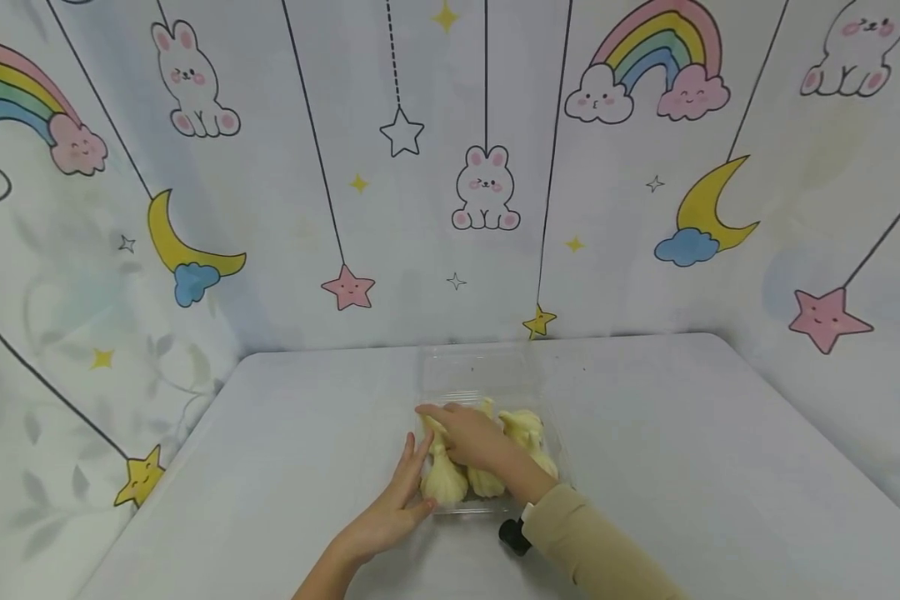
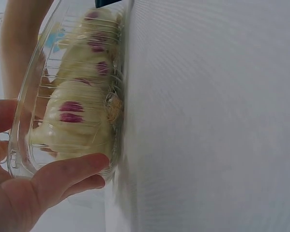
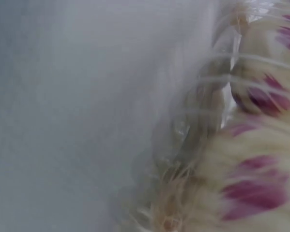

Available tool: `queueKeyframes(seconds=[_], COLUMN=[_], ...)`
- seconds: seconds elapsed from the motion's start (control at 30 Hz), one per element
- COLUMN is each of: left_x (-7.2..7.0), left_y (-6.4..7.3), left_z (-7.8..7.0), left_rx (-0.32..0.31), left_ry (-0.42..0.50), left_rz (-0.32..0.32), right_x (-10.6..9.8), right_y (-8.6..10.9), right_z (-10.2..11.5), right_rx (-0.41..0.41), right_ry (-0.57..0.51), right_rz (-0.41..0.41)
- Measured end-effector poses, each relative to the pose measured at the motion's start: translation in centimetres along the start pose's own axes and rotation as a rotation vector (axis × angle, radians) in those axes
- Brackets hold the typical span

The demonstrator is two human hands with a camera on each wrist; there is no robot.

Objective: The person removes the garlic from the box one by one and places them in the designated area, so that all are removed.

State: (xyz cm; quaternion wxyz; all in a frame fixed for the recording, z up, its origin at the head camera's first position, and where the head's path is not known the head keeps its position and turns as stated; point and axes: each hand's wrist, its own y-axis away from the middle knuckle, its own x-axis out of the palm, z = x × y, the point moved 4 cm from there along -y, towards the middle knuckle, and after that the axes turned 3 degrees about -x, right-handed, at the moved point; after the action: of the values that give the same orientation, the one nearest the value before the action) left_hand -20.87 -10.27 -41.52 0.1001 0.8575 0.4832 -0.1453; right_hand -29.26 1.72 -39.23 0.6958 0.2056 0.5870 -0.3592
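A clear plastic clamshell container [image 1: 487,392] lies open near the middle of the surface, toward its front edge, lid tipped back. Inside lie pale cream garlic bulbs [image 1: 444,481] streaked with purple, roots showing.

Under the fingers [image 2: 62,176], pale yellow bulbs [image 2: 79,116] are showing purple streaks inside a clear tray [image 2: 26,159]; the tabletop [image 1: 720,467] is looking white.

1. The left hand [image 1: 390,512] reaches forward on a bare forearm, fingers straight and held together, thumb spread apart.
2. The right hand [image 1: 471,435] extends forward and leftward, palm down, fingers stretched out; its arm is in a tan sleeve [image 1: 592,546], with a dark wrist mount [image 1: 515,535].
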Motion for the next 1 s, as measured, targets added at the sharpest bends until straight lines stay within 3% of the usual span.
queueKeyframes(seconds=[0.3, 0.63, 1.0], left_x=[0.1, 0.0, -0.6], left_y=[0.0, -0.1, 0.5], left_z=[-0.3, -0.1, -0.3], left_rx=[0.012, -0.006, -0.021], left_ry=[-0.002, -0.017, -0.03], left_rz=[0.0, -0.009, 0.007], right_x=[0.2, -0.9, -1.3], right_y=[-0.1, 0.7, 1.2], right_z=[-0.3, -0.8, -1.2], right_rx=[0.004, 0.003, -0.043], right_ry=[-0.021, -0.246, -0.38], right_rz=[-0.013, -0.092, -0.201])
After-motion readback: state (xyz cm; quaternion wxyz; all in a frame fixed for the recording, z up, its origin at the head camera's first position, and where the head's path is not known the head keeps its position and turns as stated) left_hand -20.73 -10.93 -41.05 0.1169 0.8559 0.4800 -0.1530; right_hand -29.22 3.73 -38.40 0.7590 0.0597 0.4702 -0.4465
